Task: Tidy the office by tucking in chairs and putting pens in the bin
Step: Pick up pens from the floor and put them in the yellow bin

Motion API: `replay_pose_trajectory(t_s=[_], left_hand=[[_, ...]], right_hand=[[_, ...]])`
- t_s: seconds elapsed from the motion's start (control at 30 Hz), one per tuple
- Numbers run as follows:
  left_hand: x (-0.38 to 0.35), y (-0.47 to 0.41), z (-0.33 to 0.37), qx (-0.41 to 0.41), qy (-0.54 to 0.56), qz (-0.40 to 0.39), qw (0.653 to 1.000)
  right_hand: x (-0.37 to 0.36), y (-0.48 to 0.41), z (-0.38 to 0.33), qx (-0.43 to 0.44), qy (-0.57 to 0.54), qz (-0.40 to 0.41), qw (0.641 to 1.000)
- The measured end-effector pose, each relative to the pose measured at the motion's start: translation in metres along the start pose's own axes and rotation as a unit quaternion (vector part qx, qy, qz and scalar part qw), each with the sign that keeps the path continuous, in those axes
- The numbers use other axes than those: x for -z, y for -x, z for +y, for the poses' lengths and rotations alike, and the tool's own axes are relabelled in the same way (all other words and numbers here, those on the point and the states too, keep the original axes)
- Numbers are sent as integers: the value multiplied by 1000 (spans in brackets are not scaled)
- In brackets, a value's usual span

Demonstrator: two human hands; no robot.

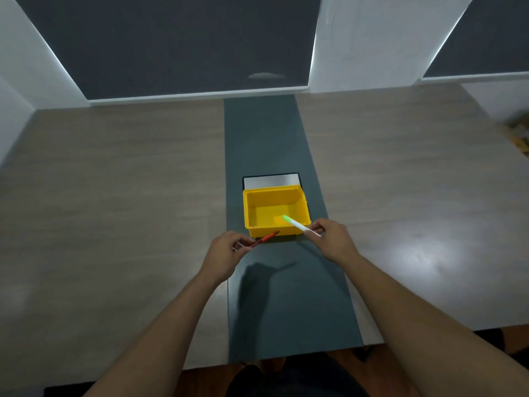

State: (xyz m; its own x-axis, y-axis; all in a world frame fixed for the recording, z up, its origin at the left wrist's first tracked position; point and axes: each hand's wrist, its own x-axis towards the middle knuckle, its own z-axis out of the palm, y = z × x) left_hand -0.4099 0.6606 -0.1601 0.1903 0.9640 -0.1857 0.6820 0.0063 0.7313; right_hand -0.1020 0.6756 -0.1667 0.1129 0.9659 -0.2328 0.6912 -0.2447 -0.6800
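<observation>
Both my arms are stretched out over the tabletop [114, 181], reaching toward the yellow bin [276, 210] that sits on the dark centre strip [263, 138] running from the near edge to the far edge. The bin partly covers a grey plate with a dark frame [270, 180], which shows just beyond its far rim.

My left hand [226, 255] is closed around the back end of a red pen [264, 239], pinched between fingers and thumb. The pen points up and to the right, its tip just at the bin's near left corner, in front of the outer wall and not inside.

My right hand [333, 239] is closed on a white pen with a green tip [294, 223], gripped at its back end. This one angles up and to the left across the bin's near right corner, and the green tip hangs over the yellow floor of the bin. I can't tell whether the tip touches the bottom.

The bin looks empty inside apart from that pen end reaching over it. My hands stand well apart, one at each near corner of the bin. Their shadow falls on the dark strip between my forearms. Near the right edge of the tabletop there's a blurred yellowish clutter [519, 133] I can't make out.
</observation>
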Motion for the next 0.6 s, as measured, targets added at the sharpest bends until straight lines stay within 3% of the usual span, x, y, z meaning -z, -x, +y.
replay_pose_trajectory(t_s=[0.3, 0.6], left_hand=[[-4, -83, -5, 11, -14, -17, 1000], [-44, -159, -20, -14, -66, -103, 992]], right_hand=[[-18, -92, 8, -46, 38, -55, 997], [-45, -157, 37, -35, 119, -152, 981]])
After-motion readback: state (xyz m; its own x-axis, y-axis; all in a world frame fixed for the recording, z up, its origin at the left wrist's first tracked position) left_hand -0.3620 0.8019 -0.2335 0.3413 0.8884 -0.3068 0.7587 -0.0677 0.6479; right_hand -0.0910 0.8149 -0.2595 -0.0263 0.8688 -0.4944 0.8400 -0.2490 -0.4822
